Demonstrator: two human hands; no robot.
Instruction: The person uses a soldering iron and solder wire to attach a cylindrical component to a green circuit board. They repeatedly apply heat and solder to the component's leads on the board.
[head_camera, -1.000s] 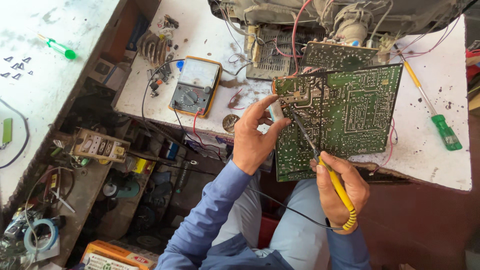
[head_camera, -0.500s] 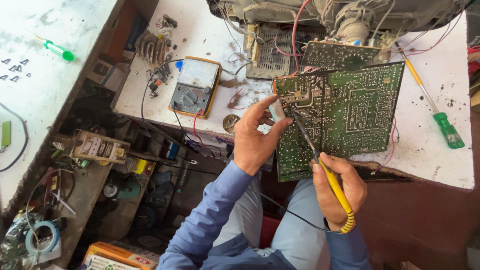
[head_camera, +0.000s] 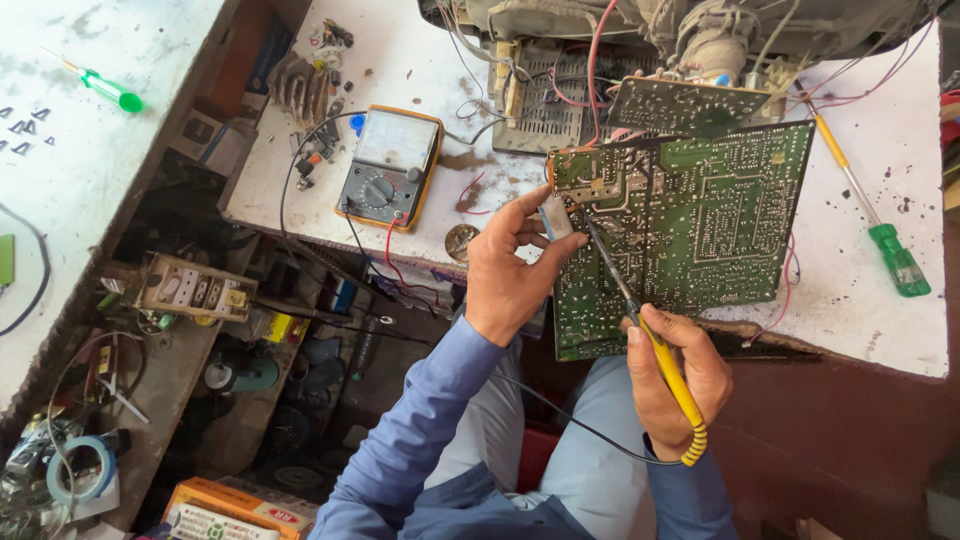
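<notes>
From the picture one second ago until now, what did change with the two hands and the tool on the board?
Little changed. The right hand with the yellow soldering iron shifted slightly left along the green circuit board, its tip staying near the upper left area. The left hand kept its grip on the board's left edge. The multimeter and green screwdriver did not move.

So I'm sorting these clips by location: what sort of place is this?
Most likely an electronics repair workshop. The right hand holds a yellow-handled soldering iron to a green circuit board, the left hand steadies the board's edge, and an analog multimeter sits on the stained white bench.
</notes>
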